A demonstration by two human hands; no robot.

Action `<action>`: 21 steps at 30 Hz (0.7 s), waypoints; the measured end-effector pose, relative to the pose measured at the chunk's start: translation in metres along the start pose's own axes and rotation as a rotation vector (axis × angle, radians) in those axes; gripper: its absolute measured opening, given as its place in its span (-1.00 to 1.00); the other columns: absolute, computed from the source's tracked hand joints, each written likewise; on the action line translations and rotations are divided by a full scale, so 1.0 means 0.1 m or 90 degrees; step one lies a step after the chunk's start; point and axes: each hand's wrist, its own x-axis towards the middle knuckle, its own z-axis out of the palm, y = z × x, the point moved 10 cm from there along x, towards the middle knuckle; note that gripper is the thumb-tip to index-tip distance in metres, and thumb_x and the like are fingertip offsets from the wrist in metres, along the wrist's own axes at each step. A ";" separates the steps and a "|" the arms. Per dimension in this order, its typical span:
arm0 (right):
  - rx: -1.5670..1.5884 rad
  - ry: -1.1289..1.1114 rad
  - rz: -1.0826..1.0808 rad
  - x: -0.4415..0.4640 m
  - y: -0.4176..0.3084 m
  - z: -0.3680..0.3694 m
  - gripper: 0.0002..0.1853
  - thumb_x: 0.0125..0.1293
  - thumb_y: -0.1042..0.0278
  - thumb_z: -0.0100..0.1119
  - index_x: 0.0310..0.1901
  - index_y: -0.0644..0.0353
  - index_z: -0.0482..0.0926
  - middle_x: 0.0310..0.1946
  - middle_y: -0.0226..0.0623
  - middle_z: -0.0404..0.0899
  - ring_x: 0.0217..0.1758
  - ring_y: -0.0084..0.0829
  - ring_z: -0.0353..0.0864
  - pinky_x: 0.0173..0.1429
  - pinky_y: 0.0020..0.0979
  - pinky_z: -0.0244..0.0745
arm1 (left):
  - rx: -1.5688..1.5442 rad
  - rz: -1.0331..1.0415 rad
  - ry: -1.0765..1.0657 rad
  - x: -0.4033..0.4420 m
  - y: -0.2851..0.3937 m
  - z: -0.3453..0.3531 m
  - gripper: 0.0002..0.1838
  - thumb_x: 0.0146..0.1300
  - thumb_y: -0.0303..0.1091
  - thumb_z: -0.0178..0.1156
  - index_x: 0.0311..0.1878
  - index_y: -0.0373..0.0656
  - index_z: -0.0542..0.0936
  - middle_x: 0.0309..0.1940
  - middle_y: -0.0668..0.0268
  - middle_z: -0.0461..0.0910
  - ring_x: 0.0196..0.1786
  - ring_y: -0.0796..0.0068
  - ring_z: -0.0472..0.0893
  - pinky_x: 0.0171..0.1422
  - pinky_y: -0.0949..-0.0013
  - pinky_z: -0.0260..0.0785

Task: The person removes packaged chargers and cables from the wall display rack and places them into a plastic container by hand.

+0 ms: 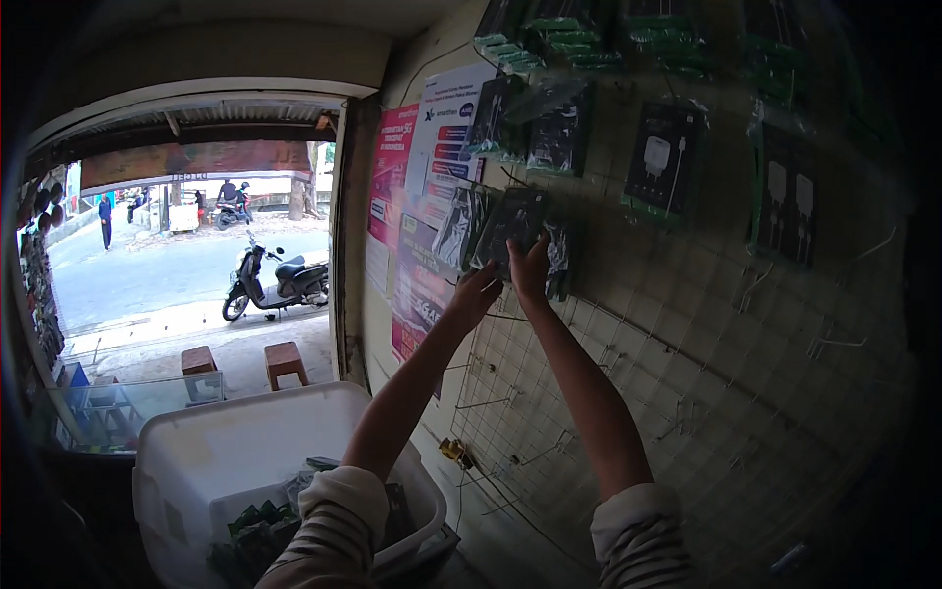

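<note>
Pinching a dark rectangular plastic-wrapped packet (512,218) in our right hand (531,273), our left hand (478,292) below left, finger grip unclear.

On my feed, the pink poster (386,191) toward 11 o'clock reads "INTERNETAN 5G TERCEPAT DI INDONESIA". Near 12 o'clock, the white poster (427,175) carries what I read as "XL", "smartfren" and "AXIS" logos. I make out a likely "5G" on the lower poster (417,312) toward 9 o'clock. At 10 o'clock, the street banner (196,165) shows perhaps "ELL". I can't read the black accessory pack's (515,214) print.
</note>
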 end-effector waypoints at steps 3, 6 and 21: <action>0.018 -0.021 -0.021 -0.06 -0.20 0.10 -0.40 0.00 0.28 0.12 0.03 0.33 0.10 -0.10 0.08 0.31 -0.04 -0.01 0.32 -0.01 -0.23 0.22 | 0.056 0.073 0.021 -0.01 0.14 -0.15 -0.72 0.02 -0.52 0.07 -0.14 -0.31 0.35 -0.55 0.17 0.39 -0.45 0.35 0.43 -0.39 0.44 0.25; 0.033 -0.021 -0.038 -0.10 -0.31 0.18 -0.40 -0.01 0.27 0.12 0.03 0.33 0.11 -0.11 0.09 0.31 -0.04 -0.01 0.33 -0.01 -0.22 0.22 | -0.016 0.025 0.037 -0.02 0.12 -0.28 -0.73 0.01 -0.52 0.08 -0.17 -0.31 0.37 -0.52 0.14 0.39 -0.44 0.29 0.43 -0.37 0.41 0.25; 0.242 -0.322 0.020 -1.59 -1.14 0.72 -0.50 0.11 0.34 0.04 0.07 0.23 0.12 -0.12 -0.10 0.35 -0.02 -0.39 0.35 -0.02 -0.44 0.28 | 0.261 0.147 0.238 -0.92 1.98 -1.52 -0.18 0.03 -0.14 0.11 0.22 -0.07 -0.19 0.22 0.15 -0.18 0.28 0.28 -0.14 0.29 0.18 -0.31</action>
